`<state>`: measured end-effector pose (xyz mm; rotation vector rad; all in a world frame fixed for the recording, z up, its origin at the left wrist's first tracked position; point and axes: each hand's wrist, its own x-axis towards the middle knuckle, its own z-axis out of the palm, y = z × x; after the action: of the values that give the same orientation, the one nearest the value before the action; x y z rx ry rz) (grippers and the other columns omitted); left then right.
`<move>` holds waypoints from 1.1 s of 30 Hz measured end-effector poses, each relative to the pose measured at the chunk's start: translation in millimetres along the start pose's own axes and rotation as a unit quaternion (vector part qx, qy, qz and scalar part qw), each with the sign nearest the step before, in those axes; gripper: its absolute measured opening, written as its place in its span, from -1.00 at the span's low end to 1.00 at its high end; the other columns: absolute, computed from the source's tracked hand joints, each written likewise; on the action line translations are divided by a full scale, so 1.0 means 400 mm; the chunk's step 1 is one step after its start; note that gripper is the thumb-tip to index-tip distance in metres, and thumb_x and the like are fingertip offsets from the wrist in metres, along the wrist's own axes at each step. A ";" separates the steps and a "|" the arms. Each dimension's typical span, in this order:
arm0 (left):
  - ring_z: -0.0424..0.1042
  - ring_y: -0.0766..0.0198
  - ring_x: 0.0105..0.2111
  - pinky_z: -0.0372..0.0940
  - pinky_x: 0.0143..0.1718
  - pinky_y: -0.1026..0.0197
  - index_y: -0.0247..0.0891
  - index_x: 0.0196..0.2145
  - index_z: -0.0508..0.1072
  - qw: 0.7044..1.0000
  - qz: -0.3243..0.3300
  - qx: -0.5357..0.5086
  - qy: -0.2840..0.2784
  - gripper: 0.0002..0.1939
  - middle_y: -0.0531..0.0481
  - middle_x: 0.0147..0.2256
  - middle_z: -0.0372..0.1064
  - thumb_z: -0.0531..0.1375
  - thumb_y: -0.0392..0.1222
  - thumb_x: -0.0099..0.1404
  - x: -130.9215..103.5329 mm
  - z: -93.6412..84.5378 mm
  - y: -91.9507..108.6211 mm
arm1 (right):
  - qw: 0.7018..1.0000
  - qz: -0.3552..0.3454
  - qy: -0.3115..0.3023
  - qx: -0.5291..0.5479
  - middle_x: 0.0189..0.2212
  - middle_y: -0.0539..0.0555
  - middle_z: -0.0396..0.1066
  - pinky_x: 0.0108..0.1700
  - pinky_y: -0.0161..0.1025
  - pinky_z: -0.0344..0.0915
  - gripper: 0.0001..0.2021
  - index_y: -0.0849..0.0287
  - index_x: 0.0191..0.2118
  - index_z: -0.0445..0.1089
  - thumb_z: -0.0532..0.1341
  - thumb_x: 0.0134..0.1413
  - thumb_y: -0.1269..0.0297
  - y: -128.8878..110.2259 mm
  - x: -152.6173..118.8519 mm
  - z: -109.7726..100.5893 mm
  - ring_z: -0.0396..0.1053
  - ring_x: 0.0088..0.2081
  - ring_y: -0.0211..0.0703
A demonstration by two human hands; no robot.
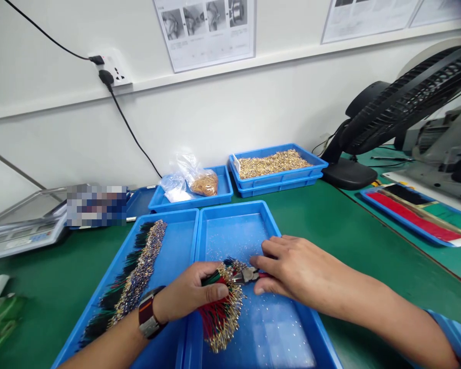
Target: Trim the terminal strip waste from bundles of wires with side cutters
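My left hand (194,291) is closed around a thick bundle of wires (219,312), red, green and black, with gold metal terminals at their ends. In my right hand (280,266) is a pair of cutting pliers (246,275), its jaws against the terminals near the top of the bundle. My right fingers hide most of the pliers' handles. Both hands are above the right blue tray (267,218), whose floor carries scattered tiny bright bits. Beside it, the left blue tray (182,225) holds a long row of wires with terminals (138,274).
Behind, stacked blue trays (278,174) hold many loose gold terminals, and another tray (228,192) holds plastic bags (203,182). A black fan (392,113) stands at the right, near a tray of red, black and green wires (415,215). A tape dispenser (2,312) sits far left.
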<state>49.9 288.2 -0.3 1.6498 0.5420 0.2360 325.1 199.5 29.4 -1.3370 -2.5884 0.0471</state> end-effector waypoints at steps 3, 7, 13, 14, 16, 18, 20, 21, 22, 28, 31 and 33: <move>0.38 0.14 -0.23 0.32 -0.10 0.15 -0.30 -0.14 0.61 1.000 -0.011 0.008 0.018 -0.44 -0.06 -0.20 0.52 0.29 0.33 0.38 0.001 0.001 -0.011 | 1.000 0.000 -0.017 0.003 -0.37 0.04 0.40 -0.33 -0.14 0.09 -0.61 0.12 -0.21 0.48 0.14 0.51 -0.09 0.002 -0.002 -0.006 0.35 -0.39 -0.09; 0.37 0.15 -0.22 0.30 -0.15 0.20 -0.32 -0.10 0.61 0.998 -0.037 -0.004 0.045 -0.42 -0.07 -0.19 0.50 0.27 0.33 0.40 0.001 0.005 -0.024 | 0.999 0.010 -0.041 0.001 -0.38 0.01 0.38 -0.37 -0.13 0.00 -0.63 0.10 -0.22 0.45 0.14 0.51 -0.07 -0.002 -0.007 -0.019 0.33 -0.42 -0.11; 0.32 0.23 -0.31 0.28 -0.18 0.21 -0.33 -0.11 0.60 0.998 -0.037 -0.038 0.044 -0.45 -0.02 -0.26 0.47 0.29 0.29 0.41 0.004 0.010 -0.021 | 0.999 0.008 0.024 -0.026 -0.38 0.02 0.37 -0.34 -0.11 0.05 -0.62 0.12 -0.22 0.45 0.16 0.49 -0.09 -0.002 -0.005 -0.005 0.34 -0.39 -0.07; 0.32 0.22 -0.30 0.28 -0.18 0.21 -0.33 -0.09 0.60 0.997 -0.037 -0.042 0.043 -0.46 -0.02 -0.25 0.48 0.29 0.28 0.41 0.004 0.012 -0.019 | 0.999 0.008 0.034 -0.035 -0.38 0.02 0.38 -0.34 -0.11 0.06 -0.62 0.12 -0.21 0.46 0.17 0.48 -0.09 -0.001 -0.003 0.000 0.35 -0.39 -0.06; 0.34 0.21 -0.27 0.28 -0.16 0.21 -0.32 -0.06 0.60 0.997 -0.036 -0.047 0.042 -0.47 -0.04 -0.21 0.50 0.31 0.27 0.41 0.004 0.016 -0.014 | 0.998 0.007 0.047 -0.052 -0.37 0.04 0.39 -0.33 -0.10 0.08 -0.62 0.13 -0.19 0.49 0.20 0.46 -0.10 0.000 0.000 0.009 0.38 -0.37 -0.03; 0.37 0.18 -0.23 0.28 -0.14 0.20 -0.30 -0.01 0.61 0.997 -0.035 -0.056 0.040 -0.48 -0.05 -0.17 0.52 0.32 0.25 0.40 0.004 0.022 -0.009 | 0.997 0.009 0.049 -0.066 -0.36 0.05 0.41 -0.33 -0.09 0.11 -0.63 0.13 -0.18 0.50 0.23 0.43 -0.10 -0.002 0.002 0.014 0.40 -0.35 -0.01; 0.39 0.17 -0.20 0.28 -0.11 0.20 -0.29 0.02 0.61 0.995 -0.038 -0.081 0.039 -0.47 -0.06 -0.15 0.53 0.34 0.24 0.39 0.004 0.028 -0.006 | 0.996 0.014 0.046 -0.075 -0.36 0.05 0.41 -0.32 -0.08 0.14 -0.64 0.13 -0.18 0.50 0.26 0.41 -0.09 -0.006 0.003 0.016 0.41 -0.35 0.01; 0.39 0.17 -0.20 0.29 -0.11 0.19 -0.28 0.02 0.60 0.993 -0.043 -0.100 0.040 -0.47 -0.06 -0.17 0.53 0.35 0.24 0.38 0.003 0.031 -0.005 | 0.996 0.017 0.044 -0.077 -0.36 0.06 0.41 -0.32 -0.08 0.15 -0.65 0.13 -0.18 0.51 0.27 0.40 -0.08 -0.008 0.003 0.016 0.42 -0.35 0.02; 0.40 0.17 -0.22 0.29 -0.12 0.19 -0.28 0.02 0.60 0.991 -0.050 -0.121 0.041 -0.46 -0.05 -0.19 0.52 0.36 0.24 0.36 0.003 0.034 -0.005 | 0.996 0.018 0.043 -0.078 -0.36 0.06 0.41 -0.32 -0.07 0.16 -0.66 0.12 -0.18 0.51 0.28 0.40 -0.08 -0.010 0.004 0.017 0.42 -0.35 0.03; 0.35 0.27 -0.33 0.23 -0.24 0.25 -0.34 -0.03 0.59 0.976 -0.097 -0.193 0.030 -0.41 -0.04 -0.26 0.46 0.42 0.27 0.29 -0.004 0.036 -0.017 | 0.997 0.014 0.044 -0.062 -0.34 0.06 0.41 -0.30 -0.07 0.18 -0.67 0.13 -0.14 0.52 0.30 0.38 -0.07 -0.008 0.009 0.026 0.42 -0.33 0.03; 0.26 0.33 -0.40 0.14 -0.35 0.29 -0.38 -0.08 0.58 0.979 -0.105 -0.169 0.032 -0.38 0.00 -0.32 0.40 0.40 0.31 0.29 -0.005 0.032 -0.028 | 0.999 0.005 0.034 -0.042 -0.35 0.05 0.41 -0.32 -0.10 0.15 -0.66 0.13 -0.15 0.51 0.26 0.42 -0.08 -0.002 0.009 0.027 0.40 -0.35 -0.02; 0.19 0.36 -0.45 0.05 -0.43 0.31 -0.39 -0.11 0.58 0.983 -0.109 -0.140 0.043 -0.37 0.04 -0.38 0.35 0.36 0.34 0.31 -0.004 0.031 -0.031 | 0.999 0.001 0.018 -0.033 -0.37 0.05 0.40 -0.35 -0.12 0.11 -0.64 0.12 -0.21 0.48 0.22 0.46 -0.08 0.000 0.007 0.023 0.38 -0.38 -0.06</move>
<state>51.7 277.3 -14.3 1.3011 0.7164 0.2118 321.4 202.5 21.1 -1.3499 -2.5811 -0.0627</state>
